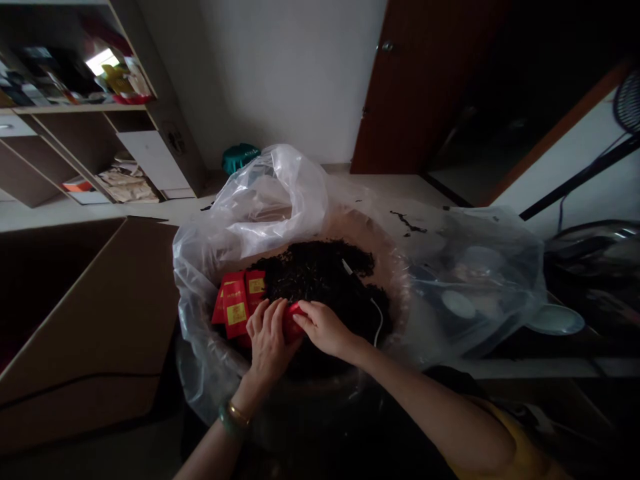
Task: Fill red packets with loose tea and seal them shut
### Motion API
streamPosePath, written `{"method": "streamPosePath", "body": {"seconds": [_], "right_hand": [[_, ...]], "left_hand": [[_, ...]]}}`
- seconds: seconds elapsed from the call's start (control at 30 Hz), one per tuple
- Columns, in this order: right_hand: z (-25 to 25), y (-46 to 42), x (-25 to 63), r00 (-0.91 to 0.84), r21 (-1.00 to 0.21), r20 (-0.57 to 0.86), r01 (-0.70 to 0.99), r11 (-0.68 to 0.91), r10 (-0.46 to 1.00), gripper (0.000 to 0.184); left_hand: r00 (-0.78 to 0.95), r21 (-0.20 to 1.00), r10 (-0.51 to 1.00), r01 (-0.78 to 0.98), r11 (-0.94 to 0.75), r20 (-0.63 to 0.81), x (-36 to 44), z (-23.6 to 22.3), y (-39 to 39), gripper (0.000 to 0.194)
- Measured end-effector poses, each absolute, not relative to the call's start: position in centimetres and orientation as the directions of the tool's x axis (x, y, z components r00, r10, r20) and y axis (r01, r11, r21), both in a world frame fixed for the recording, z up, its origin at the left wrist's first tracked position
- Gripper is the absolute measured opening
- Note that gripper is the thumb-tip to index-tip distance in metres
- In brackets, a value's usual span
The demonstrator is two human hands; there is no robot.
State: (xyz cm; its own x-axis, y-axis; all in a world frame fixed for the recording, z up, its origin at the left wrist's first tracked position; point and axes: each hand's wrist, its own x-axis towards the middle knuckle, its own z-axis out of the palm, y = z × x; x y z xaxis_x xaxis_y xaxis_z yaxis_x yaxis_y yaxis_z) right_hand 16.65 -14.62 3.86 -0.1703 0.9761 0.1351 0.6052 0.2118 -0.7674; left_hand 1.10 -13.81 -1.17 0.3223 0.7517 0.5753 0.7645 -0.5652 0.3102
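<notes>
While both hands meet over the basin (395, 280) of dark loose leaves (320, 273), a red packet (291, 319) sits pinched between them | left hand (269, 343) curled on it, wrist bent, steadying | right hand (325, 327) clamps its top edge, fingers down | more red packets (237, 303) stand left of the leaves, against the plastic liner (260, 200).

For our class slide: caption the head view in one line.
Both hands, left hand and right hand, hold a red packet over dark loose leaves.
</notes>
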Motion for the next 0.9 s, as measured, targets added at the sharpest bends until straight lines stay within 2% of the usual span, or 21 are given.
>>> {"method": "streamPosePath", "body": {"seconds": [0.13, 0.3, 0.4, 0.47, 0.5, 0.57, 0.63, 0.77, 0.9], "right_hand": [[3.7, -14.7, 16.4, -0.219, -0.721, 0.125, 0.65, 0.24, 0.968, 0.016], [4.3, -14.9, 16.4, -0.252, -0.72, 0.053, 0.661, 0.212, 0.966, 0.023], [5.1, -14.2, 17.7, -0.179, -0.737, 0.172, 0.629, 0.247, 0.969, 0.026], [5.3, -13.5, 19.2, -0.088, -0.649, 0.265, 0.72, 0.245, 0.96, 0.023], [5.2, -13.2, 19.9, -0.091, -0.567, 0.261, 0.791, 0.229, 0.961, 0.038], [4.8, -12.8, 20.9, -0.126, -0.424, 0.149, 0.888, 0.179, 0.981, 0.075], [4.2, -12.7, 21.2, -0.161, -0.317, 0.053, 0.933, 0.17, 0.985, 0.088], [3.4, -12.4, 20.7, -0.197, -0.24, 0.104, 0.946, 0.216, 0.975, 0.06], [3.6, -11.7, 20.8, -0.161, -0.328, 0.144, 0.923, 0.2, 0.976, 0.036]], "left_hand": [[0.313, 0.361, 0.73, 0.71, -0.605, 0.608, 1.2, -2.0, -13.9, 0.056], [0.218, 0.406, 0.793, 0.764, -0.502, 0.569, 1.1, -2.2, -13.8, 0.046], [0.17, 0.454, 0.828, 0.769, -0.45, 0.534, 1.1, -2.1, -13.7, 0.046], [0.149, 0.504, 0.84, 0.741, -0.444, 0.521, 1.1, -2.0, -13.5, 0.049], [0.148, 0.527, 0.844, 0.722, -0.448, 0.516, 1.1, -2.0, -13.4, 0.051], [0.151, 0.564, 0.849, 0.687, -0.458, 0.506, 1.2, -2.1, -13.2, 0.051], [0.147, 0.592, 0.854, 0.662, -0.46, 0.5, 1.2, -2.2, -13.1, 0.049], [0.13, 0.628, 0.863, 0.635, -0.451, 0.488, 1.2, -2.3, -13.0, 0.048], [0.133, 0.632, 0.871, 0.638, -0.44, 0.472, 1.2, -2.2, -12.7, 0.045]]}}
